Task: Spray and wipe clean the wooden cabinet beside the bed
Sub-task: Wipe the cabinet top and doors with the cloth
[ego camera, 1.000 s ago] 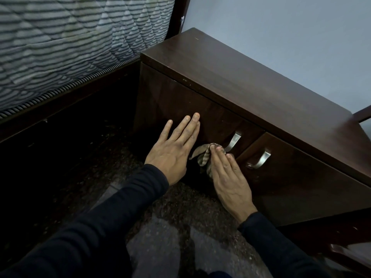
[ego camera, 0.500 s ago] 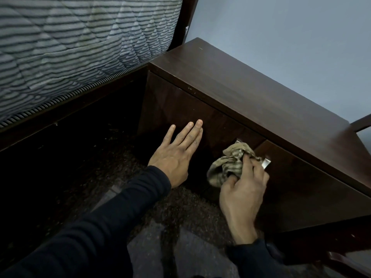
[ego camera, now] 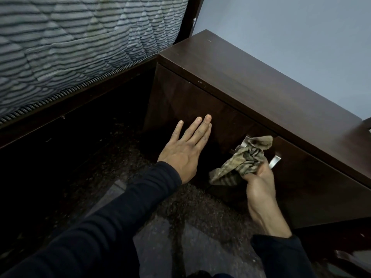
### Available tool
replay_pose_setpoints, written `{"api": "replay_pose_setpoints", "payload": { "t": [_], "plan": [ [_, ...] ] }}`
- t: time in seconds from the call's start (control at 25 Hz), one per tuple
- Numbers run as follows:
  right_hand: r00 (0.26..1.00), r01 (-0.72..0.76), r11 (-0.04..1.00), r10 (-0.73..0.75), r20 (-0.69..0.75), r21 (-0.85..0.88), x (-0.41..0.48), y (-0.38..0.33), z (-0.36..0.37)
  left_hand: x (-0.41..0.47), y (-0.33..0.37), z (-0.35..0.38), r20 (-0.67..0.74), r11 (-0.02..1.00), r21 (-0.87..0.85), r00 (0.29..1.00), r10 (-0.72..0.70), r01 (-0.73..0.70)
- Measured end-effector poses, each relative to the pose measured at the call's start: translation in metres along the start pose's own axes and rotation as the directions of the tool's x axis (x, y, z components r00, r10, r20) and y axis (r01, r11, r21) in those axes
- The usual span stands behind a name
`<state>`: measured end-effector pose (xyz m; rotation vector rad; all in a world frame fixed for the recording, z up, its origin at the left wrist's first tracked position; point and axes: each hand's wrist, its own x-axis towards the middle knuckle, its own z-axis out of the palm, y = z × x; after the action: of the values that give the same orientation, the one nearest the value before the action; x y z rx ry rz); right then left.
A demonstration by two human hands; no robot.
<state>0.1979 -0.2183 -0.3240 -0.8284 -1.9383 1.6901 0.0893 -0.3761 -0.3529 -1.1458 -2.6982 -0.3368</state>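
Note:
A low dark wooden cabinet (ego camera: 261, 83) stands between the bed and the wall, with two front doors and two metal handles. My left hand (ego camera: 185, 146) rests flat, fingers spread, against the left door (ego camera: 180, 101). My right hand (ego camera: 260, 180) grips a crumpled striped beige cloth (ego camera: 244, 159) in front of the door gap, palm turned up. The cloth covers most of the left handle (ego camera: 246, 141); the right handle (ego camera: 274, 161) shows beside my fingers. No spray bottle is in view.
A striped quilted mattress (ego camera: 80, 47) on a dark bed frame (ego camera: 90, 101) fills the upper left. Speckled dark floor (ego camera: 170, 227) lies below my arms. A pale wall (ego camera: 301, 37) rises behind the cabinet. Part of a chair (ego camera: 349, 255) shows at the lower right.
My right hand lifted off the door, bunched the cloth and turned palm up while shifting right toward the handles. My left hand stayed flat on the left door.

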Motion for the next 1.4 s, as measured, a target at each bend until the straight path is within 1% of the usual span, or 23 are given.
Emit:
{"api": "replay_pose_setpoints", "payload": {
  "t": [0.12,0.24,0.32,0.36,0.44,0.48,0.52,0.56,0.6,0.68,0.72,0.8,0.84,0.88,1.0,1.04,1.08,1.12,1.2,1.24,1.32,1.36,1.4],
  "plan": [
    [0.999,-0.032,0.986,0.035,-0.014,0.164,0.0,-0.009,-0.004,0.0,0.003,-0.002,0.006,1.0,-0.004,1.0,-0.009,0.009],
    [1.0,-0.02,0.999,0.019,0.017,0.035,-0.005,-0.002,0.006,0.0,0.001,-0.003,0.013,1.0,-0.005,1.0,-0.005,0.005],
    [0.997,0.043,0.999,-0.044,-0.062,-0.011,-0.004,-0.006,0.003,-0.001,0.0,-0.003,0.019,1.0,-0.008,1.0,0.0,0.0],
    [0.99,0.089,0.995,-0.083,-0.118,0.048,-0.006,-0.017,0.001,-0.001,0.0,-0.004,0.026,1.0,-0.02,1.0,0.006,-0.006],
    [0.916,0.307,0.945,-0.261,-0.304,0.113,-0.008,-0.038,0.001,0.0,-0.005,-0.005,0.032,0.998,-0.053,0.999,0.022,-0.021],
    [0.819,0.447,0.893,-0.429,-0.38,-0.044,-0.007,-0.04,0.003,0.0,-0.008,-0.006,0.033,0.997,-0.075,0.999,0.037,-0.034],
    [0.698,0.543,0.782,-0.623,-0.353,-0.307,-0.008,-0.039,0.009,0.0,-0.01,-0.007,0.029,0.994,-0.098,0.998,0.053,-0.05],
    [0.577,0.573,0.575,-0.789,-0.21,-0.584,-0.006,-0.028,0.014,-0.001,-0.012,-0.007,0.022,0.991,-0.122,0.998,0.067,-0.064],
    [0.524,0.563,0.322,-0.851,0.028,-0.761,0.0,-0.009,0.019,-0.001,-0.014,-0.008,0.017,0.987,-0.142,0.997,0.077,-0.073],
    [0.526,0.555,-0.112,-0.72,0.452,-0.824,0.017,0.026,0.025,-0.002,-0.018,-0.011,0.009,0.98,-0.178,0.996,0.092,-0.089],
    [0.521,0.559,-0.267,-0.624,0.583,-0.785,0.023,0.037,0.026,-0.003,-0.02,-0.013,-0.01,0.976,-0.192,0.994,0.105,-0.105],
    [0.499,0.592,-0.456,-0.44,0.747,-0.664,0.026,0.046,0.023,-0.004,-0.024,-0.016,-0.053,0.969,-0.215,0.992,0.116,-0.125],
    [0.505,0.594,-0.486,-0.395,0.767,-0.641,0.023,0.045,0.019,-0.006,-0.026,-0.017,-0.059,0.968,-0.227,0.993,0.099,-0.109],
    [0.511,0.576,-0.477,-0.424,0.748,-0.664,0.022,0.036,0.016,-0.006,-0.031,-0.016,-0.062,0.967,-0.24,0.996,0.066,-0.079],
    [0.489,0.427,-0.311,-0.71,0.507,-0.849,0.033,-0.007,0.028,-0.011,-0.051,-0.012,-0.078,0.964,-0.266,0.996,-0.043,0.021],
    [0.474,0.397,-0.261,-0.763,0.44,-0.88,0.039,-0.02,0.043,-0.013,-0.057,-0.012,-0.088,0.963,-0.268,0.994,-0.068,0.042],
    [0.446,0.4,-0.265,-0.78,0.439,-0.877,0.046,-0.026,0.063,-0.014,-0.062,-0.012,-0.097,0.96,-0.273,0.991,-0.094,0.064],
    [0.4,0.429,-0.347,-0.755,0.52,-0.834,0.05,-0.022,0.086,-0.015,-0.067,-0.013,-0.111,0.954,-0.286,0.986,-0.129,0.092],
    [0.286,0.535,-0.58,-0.56,0.777,-0.614,0.056,0.019,0.114,-0.018,-0.074,-0.018,-0.126,0.94,-0.307,0.972,-0.198,0.151],
    [0.287,0.546,-0.666,-0.422,0.86,-0.509,0.061,0.048,0.109,-0.02,-0.078,-0.02,-0.126,0.936,-0.307,0.967,-0.219,0.172],
    [0.397,0.532,-0.737,-0.217,0.892,-0.417,0.057,0.075,0.066,-0.026,-0.084,-0.019,-0.086,0.941,-0.276,0.97,-0.227,0.196],
    [0.419,0.514,-0.753,-0.198,0.886,-0.411,0.051,0.078,0.037,-0.029,-0.086,-0.017,-0.056,0.945,-0.268,0.976,-0.211,0.189],
    [0.4,0.47,-0.762,-0.267,0.877,-0.446,0.049,0.078,0.014,-0.032,-0.085,-0.013,-0.034,0.95,-0.264,0.983,-0.181,0.165]
  ]
}}
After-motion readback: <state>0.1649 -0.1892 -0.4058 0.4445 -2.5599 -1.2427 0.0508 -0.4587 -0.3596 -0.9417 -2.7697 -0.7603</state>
